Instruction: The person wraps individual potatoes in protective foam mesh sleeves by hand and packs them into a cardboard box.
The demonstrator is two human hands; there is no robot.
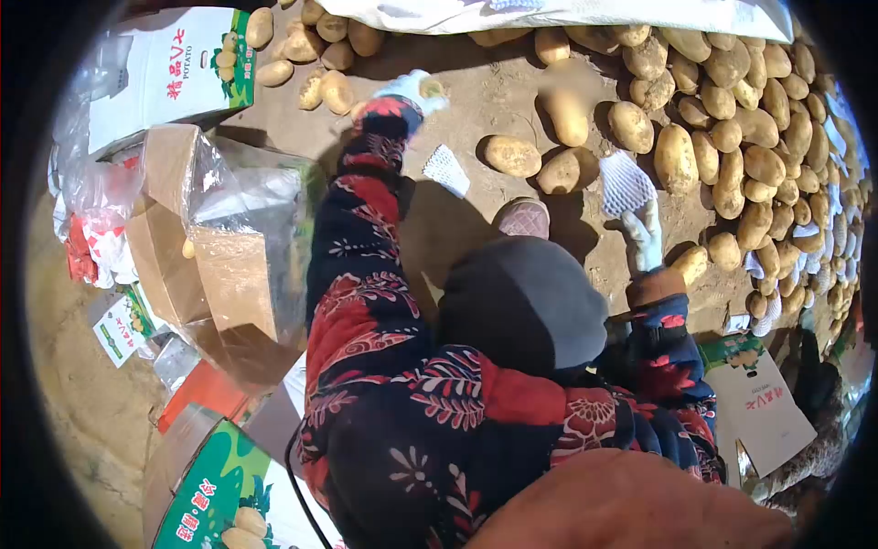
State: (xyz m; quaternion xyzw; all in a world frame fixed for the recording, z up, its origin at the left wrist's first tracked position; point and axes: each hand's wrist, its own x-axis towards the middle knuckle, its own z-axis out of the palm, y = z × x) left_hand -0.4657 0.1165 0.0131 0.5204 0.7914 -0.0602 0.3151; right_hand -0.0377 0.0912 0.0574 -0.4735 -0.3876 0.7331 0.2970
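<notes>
My right hand [646, 240], in a pale glove, grips the lower end of a white foam net sleeve [626, 185]. Potatoes lie around it, among them a large one [676, 159] just beyond the net. My left hand [412, 91], also gloved, reaches out over the dirt floor, close to a small group of potatoes [337, 91]. A yellowish patch shows at its fingers; whether it is held is unclear. Another foam net sleeve [447, 171] lies on the ground between my hands. Two potatoes [512, 156] [568, 170] rest near my shoe [523, 219].
A big potato pile [759, 137] spreads along the right. White sheeting [567, 11] covers the far edge. On the left stand a printed potato carton [155, 78] and an open cardboard box [238, 284] with clear plastic. More cartons [215, 494] [761, 403] lie near me on both sides.
</notes>
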